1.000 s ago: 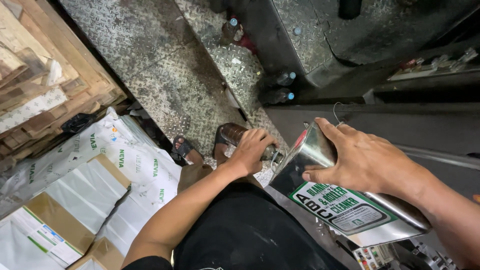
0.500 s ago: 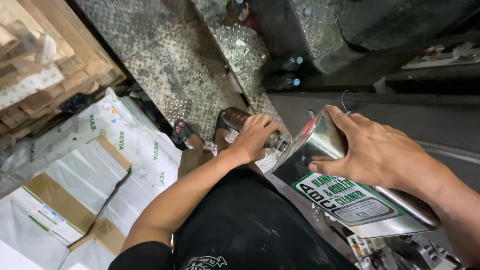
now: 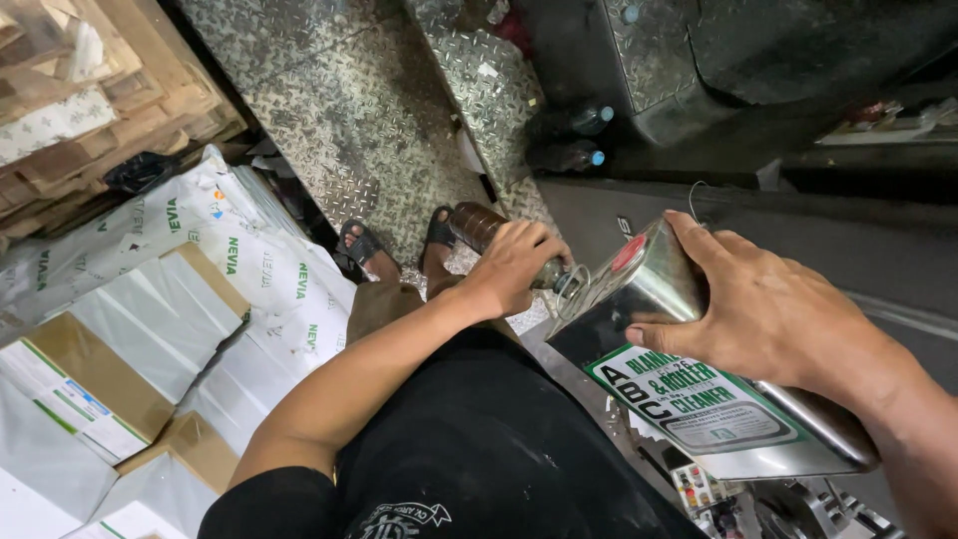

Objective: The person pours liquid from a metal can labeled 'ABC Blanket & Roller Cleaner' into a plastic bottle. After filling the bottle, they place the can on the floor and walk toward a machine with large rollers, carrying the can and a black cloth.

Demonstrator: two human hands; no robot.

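Tilt of the metal can (image 3: 689, 369) has steepened since before; right hand (image 3: 768, 309) clamps it, left hand (image 3: 514, 265) grips the brown bottle (image 3: 489, 235) at nine o'clock.

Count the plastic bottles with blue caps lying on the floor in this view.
2. One blue-capped bottle lies against the dark metal machine base; the second bottle lies just below it. Others may be hidden in shadow.

Left hand (image 3: 514, 265) wraps a brown bottle (image 3: 477, 225), held tilted. Right hand (image 3: 773, 309) grips a shiny metal can (image 3: 689, 389) w/ green-white label, tipped so its spout end is just beside the bottle's mouth. White wrapped packs (image 3: 150, 319) lie left of the bottle, on the floor.
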